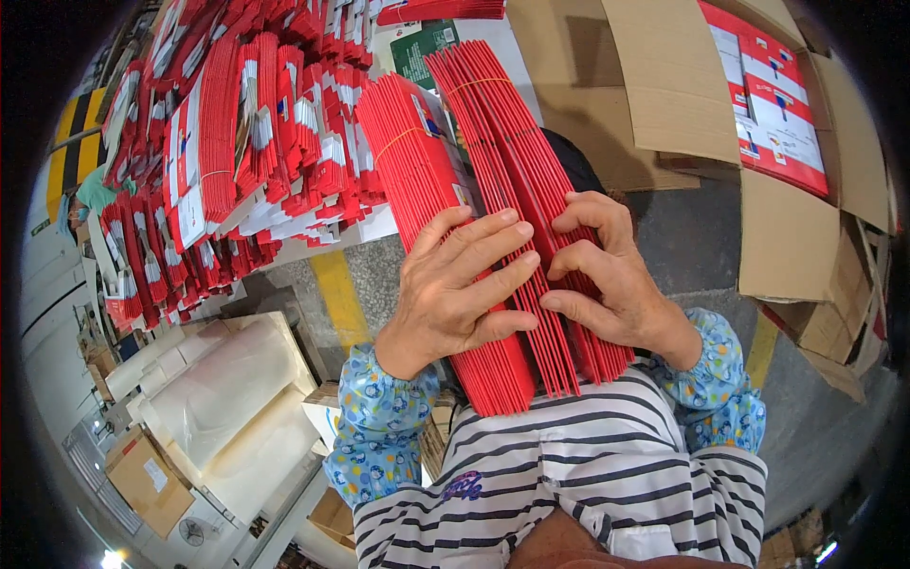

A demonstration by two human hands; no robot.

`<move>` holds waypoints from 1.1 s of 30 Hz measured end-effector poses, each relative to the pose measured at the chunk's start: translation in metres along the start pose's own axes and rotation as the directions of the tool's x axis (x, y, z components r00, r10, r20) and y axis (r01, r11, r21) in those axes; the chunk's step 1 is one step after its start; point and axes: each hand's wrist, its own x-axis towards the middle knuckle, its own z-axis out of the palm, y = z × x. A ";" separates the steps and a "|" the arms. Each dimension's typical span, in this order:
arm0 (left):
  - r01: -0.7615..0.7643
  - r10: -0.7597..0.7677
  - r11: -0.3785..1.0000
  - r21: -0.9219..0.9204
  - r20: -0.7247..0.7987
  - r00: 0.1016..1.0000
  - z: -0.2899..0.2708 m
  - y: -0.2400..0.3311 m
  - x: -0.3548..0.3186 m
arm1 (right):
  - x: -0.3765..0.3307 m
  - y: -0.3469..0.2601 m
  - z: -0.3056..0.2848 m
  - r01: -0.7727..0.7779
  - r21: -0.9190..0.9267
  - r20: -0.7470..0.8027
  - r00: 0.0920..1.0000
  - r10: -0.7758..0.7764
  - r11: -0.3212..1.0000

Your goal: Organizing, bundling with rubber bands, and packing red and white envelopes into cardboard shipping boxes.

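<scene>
I see a grey concrete floor (697, 242) w/ yellow line (338, 296), open cardboard boxes (664, 85) at right, plastic-wrapped white rolls (223, 398) lower left, heaps of red flat cartons (237, 142) upper left.

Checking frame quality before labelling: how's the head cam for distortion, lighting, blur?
Head view: strong fisheye, black vignette at the corners, the cardboard box edges bow near the rim. Lighting even and soft, no hard glare. Left hand and right hand on the red flat-folded cartons are sharp at centre; the carton pile and plastic-wrapped rolls toward the rim look softer.
</scene>
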 end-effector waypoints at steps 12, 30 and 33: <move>0.029 -0.028 0.999 0.026 -0.013 1.000 0.001 0.000 -0.004 | -0.001 0.002 -0.007 0.019 -0.017 -0.018 1.000 -0.019 1.000; 0.023 -0.023 1.000 -0.010 -0.027 0.999 0.000 0.003 0.005 | 0.003 -0.004 -0.004 0.054 -0.166 0.024 0.998 -0.051 0.985; 0.019 -0.020 1.000 -0.007 -0.035 0.999 0.000 0.004 0.004 | 0.005 -0.007 -0.002 0.028 -0.152 0.011 1.000 -0.027 0.988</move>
